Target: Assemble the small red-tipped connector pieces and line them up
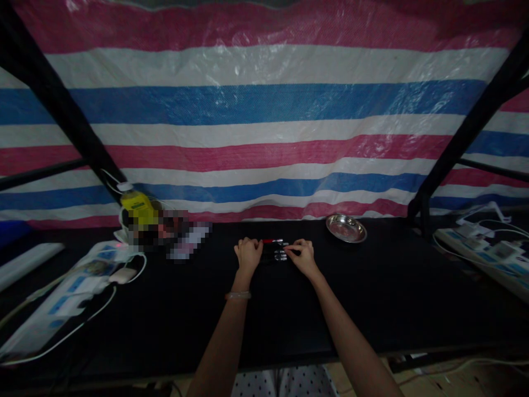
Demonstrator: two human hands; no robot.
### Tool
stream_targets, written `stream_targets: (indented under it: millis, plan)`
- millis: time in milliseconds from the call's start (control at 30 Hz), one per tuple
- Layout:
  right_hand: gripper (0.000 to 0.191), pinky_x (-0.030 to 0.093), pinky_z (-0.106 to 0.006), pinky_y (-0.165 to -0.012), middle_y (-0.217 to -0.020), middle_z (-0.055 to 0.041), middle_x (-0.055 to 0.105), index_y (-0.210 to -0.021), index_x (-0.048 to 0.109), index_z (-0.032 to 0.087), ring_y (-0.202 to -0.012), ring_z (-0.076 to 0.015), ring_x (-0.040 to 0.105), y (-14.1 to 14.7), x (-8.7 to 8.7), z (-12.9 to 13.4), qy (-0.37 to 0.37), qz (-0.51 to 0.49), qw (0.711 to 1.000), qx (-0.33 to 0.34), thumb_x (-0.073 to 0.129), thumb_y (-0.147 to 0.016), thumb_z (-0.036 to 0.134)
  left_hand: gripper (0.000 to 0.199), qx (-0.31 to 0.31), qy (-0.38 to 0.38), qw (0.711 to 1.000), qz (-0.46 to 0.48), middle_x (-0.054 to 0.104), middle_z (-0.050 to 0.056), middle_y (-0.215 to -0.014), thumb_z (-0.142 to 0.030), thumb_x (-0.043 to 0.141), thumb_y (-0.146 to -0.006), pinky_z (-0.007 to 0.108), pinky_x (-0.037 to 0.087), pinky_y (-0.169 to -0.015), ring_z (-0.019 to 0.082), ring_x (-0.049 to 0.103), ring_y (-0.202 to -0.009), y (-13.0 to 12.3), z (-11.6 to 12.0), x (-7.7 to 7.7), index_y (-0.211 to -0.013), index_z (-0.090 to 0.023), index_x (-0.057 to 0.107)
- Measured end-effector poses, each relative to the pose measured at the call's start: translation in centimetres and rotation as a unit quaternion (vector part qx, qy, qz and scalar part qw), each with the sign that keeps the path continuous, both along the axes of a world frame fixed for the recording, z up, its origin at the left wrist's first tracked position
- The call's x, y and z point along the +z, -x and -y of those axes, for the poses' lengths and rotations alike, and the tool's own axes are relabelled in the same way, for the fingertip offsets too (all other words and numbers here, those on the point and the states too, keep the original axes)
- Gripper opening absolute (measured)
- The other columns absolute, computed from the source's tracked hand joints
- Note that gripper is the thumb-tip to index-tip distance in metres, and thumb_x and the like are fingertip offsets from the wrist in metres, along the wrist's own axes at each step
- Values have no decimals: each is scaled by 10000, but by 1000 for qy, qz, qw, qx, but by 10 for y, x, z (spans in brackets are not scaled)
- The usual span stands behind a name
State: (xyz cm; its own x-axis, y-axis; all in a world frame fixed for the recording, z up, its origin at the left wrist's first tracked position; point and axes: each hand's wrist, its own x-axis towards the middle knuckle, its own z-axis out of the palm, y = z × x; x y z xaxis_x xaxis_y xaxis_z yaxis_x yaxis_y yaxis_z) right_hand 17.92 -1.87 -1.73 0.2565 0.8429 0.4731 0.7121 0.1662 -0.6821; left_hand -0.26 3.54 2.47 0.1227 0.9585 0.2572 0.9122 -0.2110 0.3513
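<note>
Several slim pens lie side by side on the black tabletop (289, 314), between my two hands. A red pen (271, 241) with a silvery end is the farthest one. Nearer to me are dark pens (280, 255) with clear, shiny ends; their dark barrels blend into the table. My left hand (249, 253), with a band on its wrist, is closed, its fingertips at the left end of the pens. My right hand (303, 257) pinches at their right ends with thumb and forefinger. What lies in that pinch is too small to make out.
A shiny metal dish (346, 228) stands at the back right. Along the left are a yellow bottle (139, 207), a blurred-out patch and a white power strip (66, 298) with cables. Another power strip (487, 248) is at far right. Striped sheeting (264, 105) hangs behind black frame bars.
</note>
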Motion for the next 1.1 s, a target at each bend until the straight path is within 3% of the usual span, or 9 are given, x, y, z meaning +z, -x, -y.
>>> stream_targets:
  millis: [233,400,500,633,800,933,1100]
  plan:
    - [141,385,-382,-828,-821,-48,576,-800,734,295,-869,-222,480,1,1,-1,-42,-31,999,0,607,-772,350,361,-3,-7,1000,19,594,102,-842,-383,414,-866,367,337,-746,263,513,-897,1,-2,-4,-666,-184,640]
    - [279,365,-387,-865,-867,-73,592,-915,698,196,-878,-217,504,-21,0,-2,-135,-142,967,-165,467,-816,318,401,25,-78,995,60,578,71,-771,-386,362,-901,334,332,-718,225,518,-832,-4,0,1,-637,-189,591]
    - [317,386,-386,-836,-860,-97,591,-899,688,144,-824,-218,522,-37,-5,-3,-139,-203,937,-247,418,-777,257,371,-7,-127,989,72,573,57,-777,-374,359,-911,329,334,-729,210,510,-834,-15,10,7,-674,-194,580]
    - [298,426,-346,-785,-828,-80,593,-803,704,150,-777,-201,554,-45,-11,-6,-94,-208,955,-187,428,-704,205,251,-164,-133,975,61,598,46,-887,-332,412,-901,334,347,-784,193,506,-886,-39,33,12,-807,-208,608]
    - [267,450,-343,-767,-797,-53,593,-775,729,198,-749,-193,564,-45,-11,-6,-31,-157,981,-111,481,-675,198,193,-344,-101,933,26,592,41,-1121,-305,490,-869,394,305,-939,210,475,-1083,-63,57,5,-1017,-247,599]
    - [284,461,-363,-777,-825,-51,591,-849,736,239,-761,-194,556,-47,-11,-4,-19,-120,990,-73,493,-704,207,230,-380,-81,921,-9,527,55,-1263,-285,492,-866,437,294,-980,236,431,-1178,-71,63,-4,-1077,-261,581]
    - [227,465,-373,-783,-817,-46,587,-803,741,259,-754,-193,544,-48,-13,-3,-24,-106,992,-65,550,-690,214,224,-387,-68,919,-24,529,63,-1265,-257,461,-880,446,305,-978,237,424,-1198,-75,64,-7,-1065,-260,588]
